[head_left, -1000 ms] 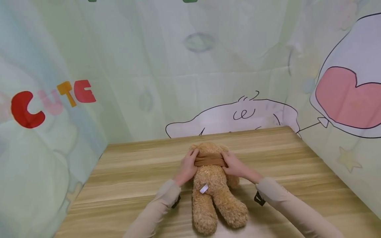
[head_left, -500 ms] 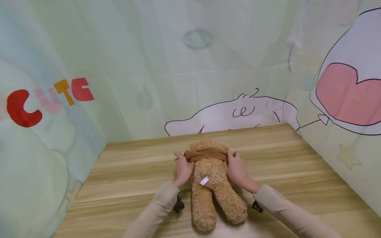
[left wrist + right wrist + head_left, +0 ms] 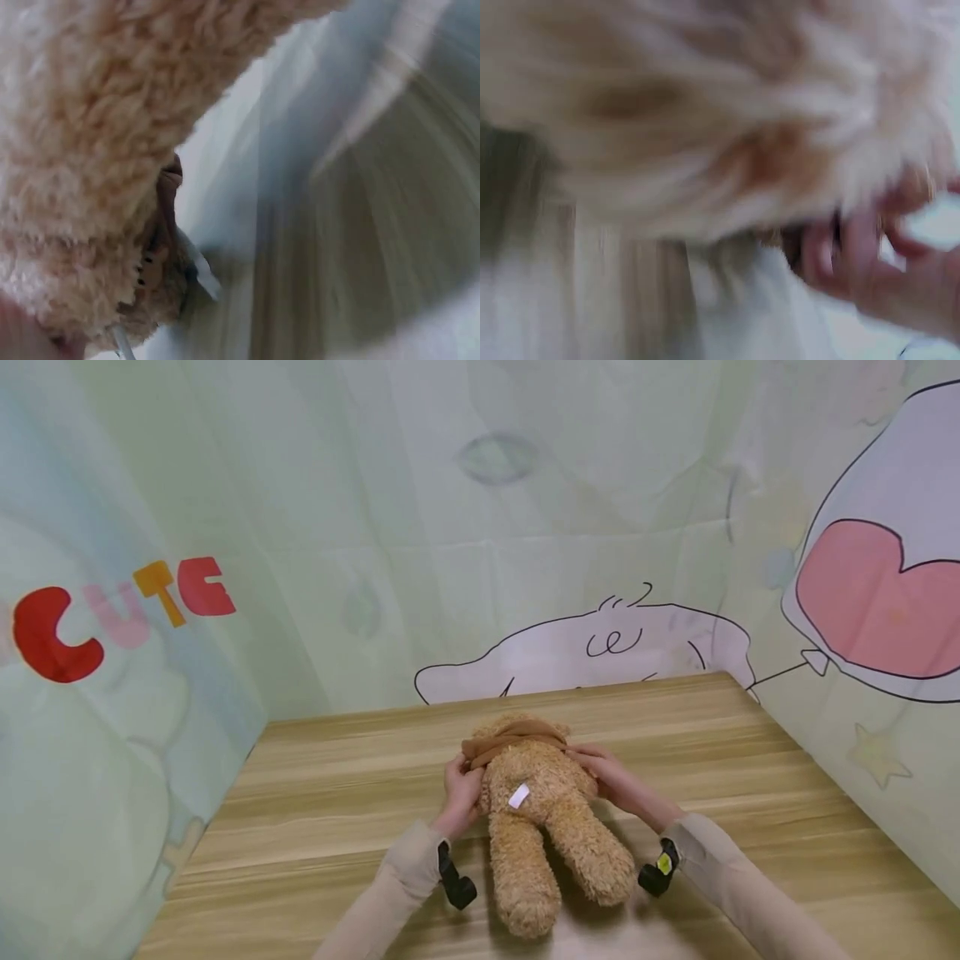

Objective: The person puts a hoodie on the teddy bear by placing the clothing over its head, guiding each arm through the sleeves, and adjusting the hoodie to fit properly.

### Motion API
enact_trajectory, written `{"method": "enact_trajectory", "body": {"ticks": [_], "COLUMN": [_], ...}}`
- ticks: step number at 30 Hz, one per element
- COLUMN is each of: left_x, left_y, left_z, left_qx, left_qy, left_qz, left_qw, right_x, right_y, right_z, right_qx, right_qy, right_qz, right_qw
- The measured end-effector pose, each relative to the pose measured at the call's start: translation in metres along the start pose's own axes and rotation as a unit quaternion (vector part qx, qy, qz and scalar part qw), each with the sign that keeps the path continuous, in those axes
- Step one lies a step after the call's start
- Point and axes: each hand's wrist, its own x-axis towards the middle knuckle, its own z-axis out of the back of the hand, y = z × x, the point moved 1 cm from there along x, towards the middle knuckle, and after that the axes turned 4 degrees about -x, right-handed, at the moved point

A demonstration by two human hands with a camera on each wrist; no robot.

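Honestly, the plush bear (image 3: 534,785) on the table (image 3: 337,793) looks light and squishy, easiest held by its sides, with the left hand (image 3: 461,789) pinching brown cloth (image 3: 517,731) that bows nearer its head than half a second ago, though I can't tell if the right hand (image 3: 613,779) has its fingers pinching anything.

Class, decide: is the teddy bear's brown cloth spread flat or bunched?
Bunched up: the brown cloth forms a narrow, creased band across the teddy bear.
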Motion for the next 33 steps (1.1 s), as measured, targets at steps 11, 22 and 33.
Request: {"method": "enact_trajectory", "body": {"ticks": [11, 22, 33], "left_x": [-0.031, -0.012, -0.015], "left_y": [-0.079, -0.071, -0.081], "left_z": [-0.019, 0.012, 0.017], "left_qx": [0.135, 0.05, 0.089], "left_qy": [0.023, 0.234, 0.365], "left_qz": [0.001, 0.13, 0.156], "left_qw": [0.9906, 0.9622, 0.9134], "right_x": [-0.023, -0.017, -0.016], "right_y": [-0.011, -0.026, -0.036], "right_z": [0.019, 0.003, 0.003], "right_qx": [0.276, 0.111, 0.144], "right_qy": [0.195, 0.086, 0.096], "right_qz": [0.025, 0.072, 0.098], "right_qw": [0.941, 0.987, 0.98]}}
